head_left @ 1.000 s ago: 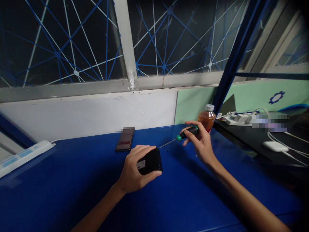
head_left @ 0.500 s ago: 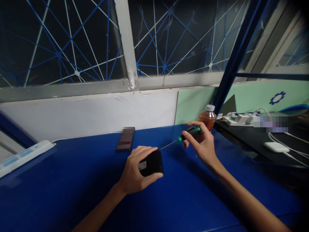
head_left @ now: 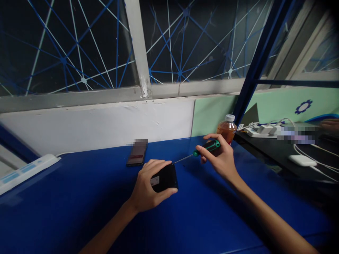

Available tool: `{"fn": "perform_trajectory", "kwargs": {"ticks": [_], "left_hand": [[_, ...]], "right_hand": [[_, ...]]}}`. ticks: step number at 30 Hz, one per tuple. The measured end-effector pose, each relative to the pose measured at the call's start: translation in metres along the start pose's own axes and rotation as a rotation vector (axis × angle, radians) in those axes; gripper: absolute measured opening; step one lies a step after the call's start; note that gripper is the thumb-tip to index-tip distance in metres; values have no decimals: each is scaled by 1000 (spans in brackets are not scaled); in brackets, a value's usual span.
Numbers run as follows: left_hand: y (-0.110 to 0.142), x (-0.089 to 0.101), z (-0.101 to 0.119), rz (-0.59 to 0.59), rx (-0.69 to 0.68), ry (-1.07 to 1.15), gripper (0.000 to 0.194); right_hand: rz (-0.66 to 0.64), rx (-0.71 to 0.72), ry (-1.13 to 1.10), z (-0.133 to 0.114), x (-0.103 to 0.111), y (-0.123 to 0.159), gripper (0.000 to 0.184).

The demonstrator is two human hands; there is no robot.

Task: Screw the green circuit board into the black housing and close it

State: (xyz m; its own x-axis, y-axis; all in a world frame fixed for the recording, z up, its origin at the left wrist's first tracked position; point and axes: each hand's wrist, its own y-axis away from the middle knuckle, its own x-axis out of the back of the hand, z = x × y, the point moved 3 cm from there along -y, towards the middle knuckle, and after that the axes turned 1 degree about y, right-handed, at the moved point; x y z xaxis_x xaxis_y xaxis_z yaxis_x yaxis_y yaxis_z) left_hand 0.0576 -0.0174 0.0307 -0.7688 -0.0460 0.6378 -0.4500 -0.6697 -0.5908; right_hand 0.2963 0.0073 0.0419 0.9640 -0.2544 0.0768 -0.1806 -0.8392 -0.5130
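Observation:
My left hand (head_left: pixel 148 187) is closed around a black box-like device (head_left: pixel 168 178) with a small pale label on its face. Its thumb and fingers press on opposite edges, and the palm hides the device's left end. In my right hand (head_left: pixel 219 155) is a screwdriver (head_left: pixel 208 147) with a black and green handle, gripped between thumb and fingers. The thin metal shaft slants down to the left, and its tip meets or nearly meets the device's upper right corner; contact is too small to confirm. Tiny dark specks lie on the table just right of that corner.
A smartphone (head_left: pixel 137 152) lies on the blue table (head_left: pixel 206 222) beyond my left hand. Behind my right hand stands a bottle of amber drink (head_left: pixel 227 127). A white power strip (head_left: pixel 29 172) sits at left; a white charger (head_left: pixel 302 161) and cables rest on the black table at right.
The screwdriver handle has turned slightly in my right hand, and my thumb has shifted a little left along it. My left hand keeps its hold on the device.

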Motion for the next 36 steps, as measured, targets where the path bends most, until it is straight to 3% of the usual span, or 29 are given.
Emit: {"fn": "perform_trajectory", "kwargs": {"ticks": [6, 13, 19, 22, 31, 36], "left_hand": [[-1, 0, 1, 7, -3, 5, 57], [0, -1, -1, 2, -8, -14, 59], [0, -2, -3, -8, -17, -44, 58], [0, -2, -3, -9, -25, -50, 58], [1, -6, -8, -66, -31, -114, 60], [3, -14, -13, -204, -21, -175, 63]], "right_hand": [[-123, -25, -136, -3, -3, -2, 38], [-11, -10, 12, -1, 0, -1, 36], [-105, -36, -94, -2, -4, -1, 42], [-91, -44, -79, -1, -4, -2, 43], [41, -14, 105, 3, -1, 0, 35], [100, 61, 427, 2, 10, -4, 23]]}}
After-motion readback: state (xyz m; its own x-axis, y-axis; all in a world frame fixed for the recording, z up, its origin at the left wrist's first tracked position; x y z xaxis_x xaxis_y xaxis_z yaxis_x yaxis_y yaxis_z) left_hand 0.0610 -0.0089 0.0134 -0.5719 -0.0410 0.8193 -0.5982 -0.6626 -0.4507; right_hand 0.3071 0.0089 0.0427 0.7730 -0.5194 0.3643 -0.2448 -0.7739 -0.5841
